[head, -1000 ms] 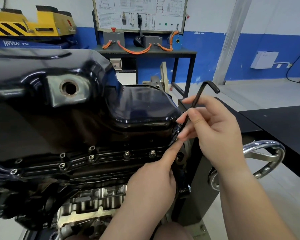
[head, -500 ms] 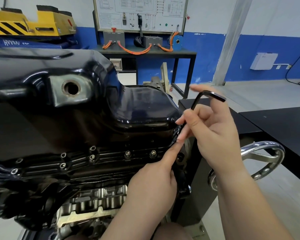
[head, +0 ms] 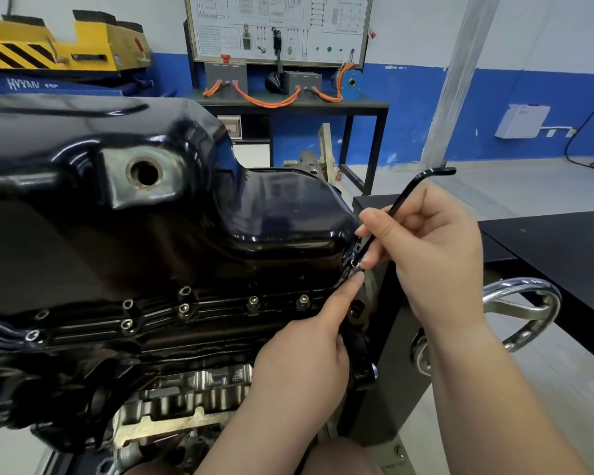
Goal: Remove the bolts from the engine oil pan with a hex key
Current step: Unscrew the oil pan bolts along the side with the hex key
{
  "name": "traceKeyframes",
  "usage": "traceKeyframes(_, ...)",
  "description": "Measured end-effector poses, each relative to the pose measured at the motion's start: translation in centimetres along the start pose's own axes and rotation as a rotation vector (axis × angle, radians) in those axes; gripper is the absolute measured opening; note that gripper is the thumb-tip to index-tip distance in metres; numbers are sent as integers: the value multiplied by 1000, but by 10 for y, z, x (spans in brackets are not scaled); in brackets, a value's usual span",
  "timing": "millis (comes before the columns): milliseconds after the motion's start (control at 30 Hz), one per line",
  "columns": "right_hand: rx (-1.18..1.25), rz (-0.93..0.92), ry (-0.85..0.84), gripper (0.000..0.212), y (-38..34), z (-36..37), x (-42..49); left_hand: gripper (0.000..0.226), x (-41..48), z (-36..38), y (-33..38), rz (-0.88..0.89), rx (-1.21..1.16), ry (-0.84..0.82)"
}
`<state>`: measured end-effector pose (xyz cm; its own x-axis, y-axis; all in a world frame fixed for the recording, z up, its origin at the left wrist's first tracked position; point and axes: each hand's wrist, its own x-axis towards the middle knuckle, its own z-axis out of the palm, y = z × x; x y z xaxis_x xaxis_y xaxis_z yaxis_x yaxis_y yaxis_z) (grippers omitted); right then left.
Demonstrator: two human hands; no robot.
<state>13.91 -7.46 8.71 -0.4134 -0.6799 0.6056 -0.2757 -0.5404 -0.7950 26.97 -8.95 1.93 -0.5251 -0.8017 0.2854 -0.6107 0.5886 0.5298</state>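
Nearest, at six o'clock, the left hand (head: 302, 358) holds nothing, its straight forefinger (head: 347, 291) touching the flange (head: 278, 306) under a silver corner bolt (head: 355, 265); at three o'clock the right hand (head: 436, 255) pinches in its grip a black L-shaped steel hex key (head: 408, 194), tip apparently seated in that bolt; beyond, at nine o'clock, the glossy black engine oil pan (head: 172, 234) carries more flange bolts (head: 252, 300); this looks like mid-unscrewing, so next comes spinning the key squarely.

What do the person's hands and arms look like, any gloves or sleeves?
No gloves: the left hand and right hand are bare, without rings, nails short and plain. Both forearms are bare to the picture's edge, with no sleeve, watch or bracelet in view.
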Motion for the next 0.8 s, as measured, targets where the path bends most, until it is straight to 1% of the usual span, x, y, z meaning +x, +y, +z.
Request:
traceKeyframes(33, 7, 12, -12, 19, 0, 0, 0, 83, 0, 0, 0, -2, -1, -2)
traceKeyframes(100, 20, 19, -62, 5, -1, -1, -1, 82, 1, 0, 1, -6, 0, -6)
traceKeyframes(133, 5, 13, -89, 8, -1, -2, -1, 82, 1, 0, 1, -8, 3, -6)
traceKeyframes(200, -38, -3, -131, 25, 0, -5, -2, 81, 1, 0, 1, -10, 7, -4)
traceKeyframes(233, -48, -10, -132, 27, 0, -5, -2, 81, 0, 0, 1, -10, 6, -2)
traceKeyframes(300, -52, -3, -104, 22, 0, -3, -3, 81, 0, 0, 2, -8, 3, -1)
traceKeyframes(400, -46, 28, -54, 8, -2, 0, -2, 82, 1, 0, 2, -9, -8, 1)
traceKeyframes(433, -45, 36, -49, 8, -1, 0, -2, 82, 1, 0, 2, -11, -12, 2)
traceKeyframes(500, -43, 51, -44, 20, -2, 1, -1, 83, 1, 1, 2, -10, -15, -2)
traceKeyframes(567, -29, 61, -60, 25, -1, 1, 0, 83, 0, 1, 2, -7, -17, -3)
traceKeyframes(600, -14, 67, -78, 22, -2, 1, 0, 82, 0, 1, 2, -6, -16, -3)
traceKeyframes(667, 9, 61, -131, 5, -2, -1, -1, 81, 0, 2, 1, -6, -16, -6)
traceKeyframes(700, 2, 56, -151, 9, -2, -2, -1, 81, 0, 2, 1, -5, -18, -4)
traceKeyframes(767, -30, 46, -176, 24, -2, -4, -1, 80, 0, 2, 1, -2, -27, 0)
traceKeyframes(800, -36, 42, -170, 25, -3, -3, 0, 80, 0, 2, 0, -2, -33, 1)
